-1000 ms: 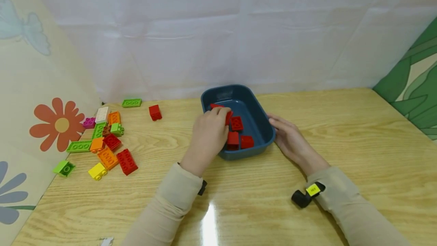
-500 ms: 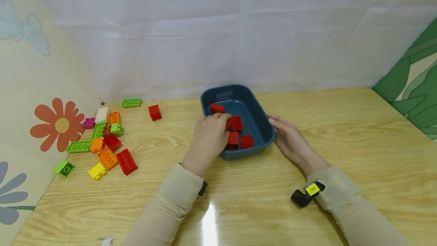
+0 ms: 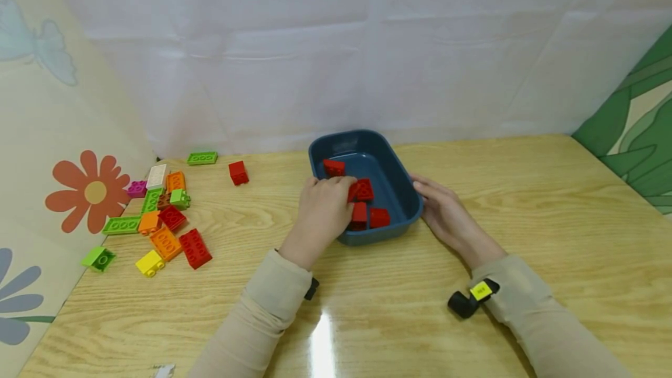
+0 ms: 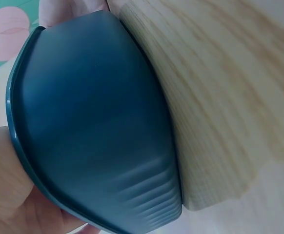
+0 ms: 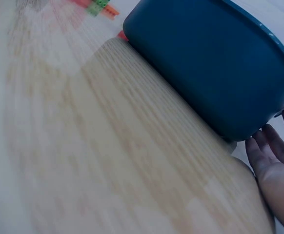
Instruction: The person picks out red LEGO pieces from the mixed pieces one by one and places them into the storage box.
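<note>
In the head view a dark blue plastic bin (image 3: 391, 191) stands on the wooden table with several red toy building bricks (image 3: 363, 189) inside. My left hand (image 3: 322, 206) reaches over its left rim, fingers curled down round a red brick (image 3: 352, 192) low in the bin; the fingertips are mostly hidden. The left wrist view shows the bin's outer wall (image 4: 93, 107) and part of that hand (image 4: 10, 190) over the rim. My right hand (image 3: 446, 214) touches the bin's right side with extended fingers, at the corner in the right wrist view (image 5: 278, 165).
On the left lie several loose bricks, among them a large red brick (image 3: 195, 248), a yellow brick (image 3: 150, 263) and an orange brick (image 3: 165, 242). A single red brick (image 3: 238, 173) sits nearer the bin. A pale cloth (image 3: 262, 63) hangs behind the table.
My left hand has lowered slightly into the bin with the red brick, uncovering another red brick near the far left wall. The right hand and the bin stay put.
</note>
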A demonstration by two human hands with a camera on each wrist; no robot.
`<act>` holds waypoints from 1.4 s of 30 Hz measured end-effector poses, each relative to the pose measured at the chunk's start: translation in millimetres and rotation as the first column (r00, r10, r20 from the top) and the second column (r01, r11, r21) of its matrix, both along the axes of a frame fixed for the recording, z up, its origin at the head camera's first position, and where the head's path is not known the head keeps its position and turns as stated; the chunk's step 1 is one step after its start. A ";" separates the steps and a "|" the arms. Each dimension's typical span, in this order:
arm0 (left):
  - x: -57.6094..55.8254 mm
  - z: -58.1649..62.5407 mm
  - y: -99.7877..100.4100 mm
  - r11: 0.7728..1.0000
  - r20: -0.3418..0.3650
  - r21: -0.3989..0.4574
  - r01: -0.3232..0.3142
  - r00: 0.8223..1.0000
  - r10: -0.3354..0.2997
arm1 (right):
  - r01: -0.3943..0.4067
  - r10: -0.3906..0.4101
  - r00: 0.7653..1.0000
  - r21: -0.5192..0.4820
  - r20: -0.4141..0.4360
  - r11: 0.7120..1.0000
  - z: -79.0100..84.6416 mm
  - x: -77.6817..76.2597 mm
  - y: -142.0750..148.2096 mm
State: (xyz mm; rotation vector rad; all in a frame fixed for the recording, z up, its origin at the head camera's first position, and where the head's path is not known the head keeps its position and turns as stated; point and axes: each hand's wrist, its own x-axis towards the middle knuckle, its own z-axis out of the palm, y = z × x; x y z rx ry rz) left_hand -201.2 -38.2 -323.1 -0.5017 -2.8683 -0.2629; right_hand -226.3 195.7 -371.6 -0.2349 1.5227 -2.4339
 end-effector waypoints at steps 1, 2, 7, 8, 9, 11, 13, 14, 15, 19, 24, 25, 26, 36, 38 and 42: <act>0.1 0.1 -0.1 1.000 -0.001 -0.001 0.002 1.000 -0.002 | -0.001 0.001 1.000 0.000 -0.002 1.000 0.0 0.0 -0.2; 0.3 0.3 -0.2 1.000 0.000 0.000 0.005 1.000 -0.005 | 0.000 0.000 1.000 0.002 -0.003 1.000 -0.1 -0.2 -0.4; 0.3 -0.2 -0.6 1.000 -0.007 0.014 0.016 1.000 -0.016 | 0.000 0.000 1.000 0.000 -0.004 1.000 -0.8 -1.1 -1.3; 0.2 -0.5 -0.6 1.000 -0.010 0.015 0.017 1.000 -0.017 | 0.001 -0.001 1.000 -0.001 -0.002 1.000 -0.9 -1.2 -1.3; 0.0 -0.8 -0.6 1.000 -0.015 0.014 0.018 1.000 -0.018 | -0.001 0.001 1.000 -0.004 -0.003 1.000 -0.9 -1.2 -1.3; 0.0 -1.0 -0.6 1.000 -0.024 0.012 0.020 1.000 -0.020 | -0.004 0.004 1.000 -0.009 -0.004 1.000 -0.9 -1.1 -0.9; -0.1 -1.0 -0.6 1.000 -0.029 0.011 0.020 0.999 -0.020 | -0.005 0.005 1.000 -0.010 -0.004 1.000 -0.9 -0.9 -0.4; -0.1 -1.0 -0.6 1.000 -0.030 0.011 0.020 0.999 -0.020 | -0.006 0.006 1.000 -0.011 -0.004 1.000 -0.9 -0.9 -0.2; -0.2 -0.9 -0.5 1.000 -0.032 0.012 0.020 0.999 -0.019 | -0.008 0.008 1.000 -0.014 -0.004 1.000 -0.9 -0.9 0.0; -0.5 -0.3 -0.5 0.999 -0.037 0.030 0.021 0.999 -0.020 | -0.011 0.011 1.000 -0.025 0.004 1.000 -0.8 -1.3 0.7; -0.4 1.3 -0.3 0.999 -0.043 0.043 0.022 0.999 -0.021 | -0.012 0.012 1.000 -0.019 0.006 1.000 -0.5 -1.2 0.7; -0.3 1.8 -0.3 0.999 -0.047 0.043 0.023 0.999 -0.021 | -0.011 0.011 1.000 -0.014 0.003 1.000 -0.5 -1.2 0.6; -0.3 2.1 -0.4 0.999 -0.054 0.045 0.024 0.998 -0.022 | -0.011 0.011 1.000 -0.012 0.003 1.000 -0.4 -1.1 0.5; -1.5 7.9 -5.8 0.997 -0.140 0.068 0.042 0.990 -0.032 | -0.010 0.010 1.000 0.004 0.002 1.000 -0.2 -1.1 1.0; -2.0 10.1 -8.8 0.996 -0.140 0.080 0.040 0.990 -0.028 | -0.007 0.007 1.000 0.002 0.005 1.000 -0.3 -1.2 1.0; -3.4 15.6 -16.4 0.993 -0.123 0.117 0.022 0.992 -0.008 | -0.004 0.004 1.000 0.003 0.010 1.000 0.0 -1.2 0.8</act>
